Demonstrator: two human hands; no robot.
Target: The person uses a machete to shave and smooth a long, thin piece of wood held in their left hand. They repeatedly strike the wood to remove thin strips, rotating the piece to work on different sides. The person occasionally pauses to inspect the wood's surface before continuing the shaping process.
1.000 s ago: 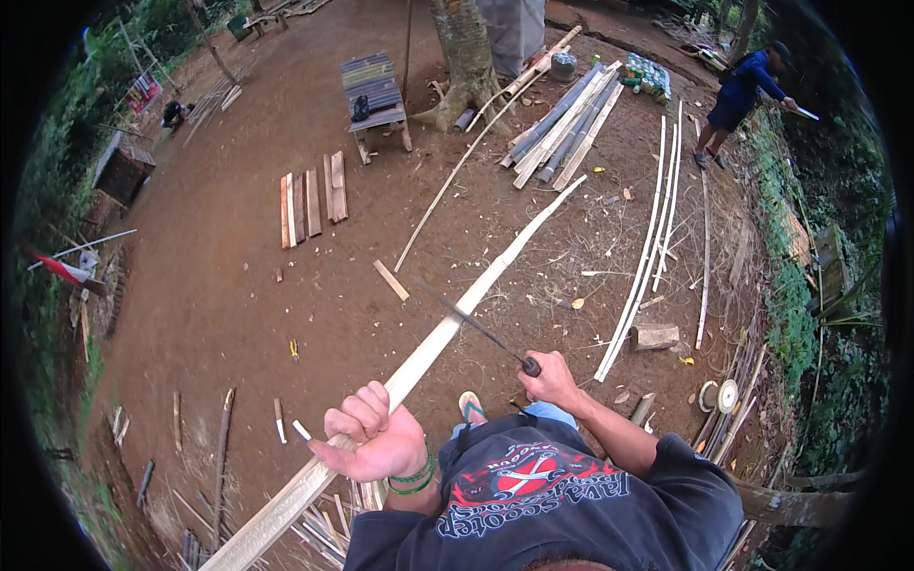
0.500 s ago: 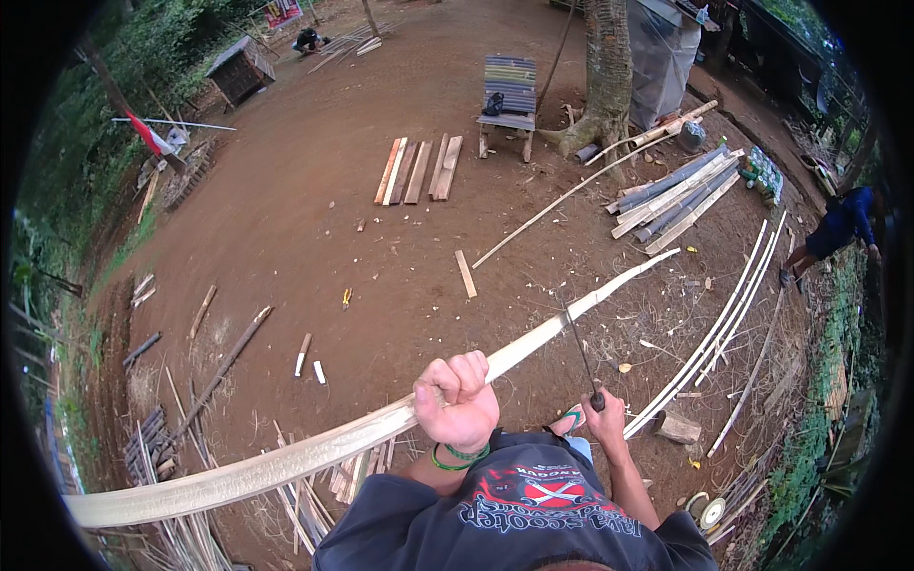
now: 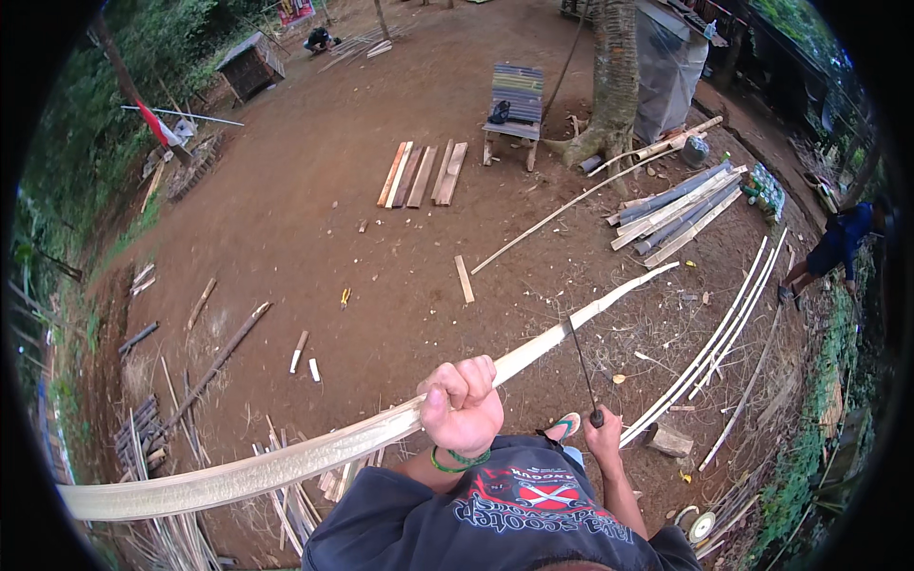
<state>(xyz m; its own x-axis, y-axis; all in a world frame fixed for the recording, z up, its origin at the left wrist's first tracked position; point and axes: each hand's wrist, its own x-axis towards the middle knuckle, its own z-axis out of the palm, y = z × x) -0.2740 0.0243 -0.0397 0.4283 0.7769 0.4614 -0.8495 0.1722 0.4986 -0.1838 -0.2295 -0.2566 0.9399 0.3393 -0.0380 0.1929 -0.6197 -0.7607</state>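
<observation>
My left hand [image 3: 463, 404] is closed around a long, pale bamboo strip [image 3: 238, 483], which runs from the lower left edge up to a narrow, uneven end at the right. My right hand [image 3: 604, 434] grips the dark handle of a long-bladed knife [image 3: 584, 364], seen nearly edge-on. Its blade reaches up and away from my fist, and the tip part lies against or across the strip, beyond my left hand; how deep it sits cannot be made out.
Split bamboo pieces [image 3: 681, 211] lie piled near the tree trunk [image 3: 614, 86]. Several boards [image 3: 417, 176] rest before a slatted chair [image 3: 515, 100]. Long thin strips [image 3: 728, 328] and a wood block [image 3: 669, 440] lie to my right. Pliers [image 3: 345, 299] are on the dirt. Another person [image 3: 838, 249] stands far right.
The view has shifted slightly. The strip's far part and the knife sit a little lower in the picture, the blade still at the strip. Both hands keep their grips.
</observation>
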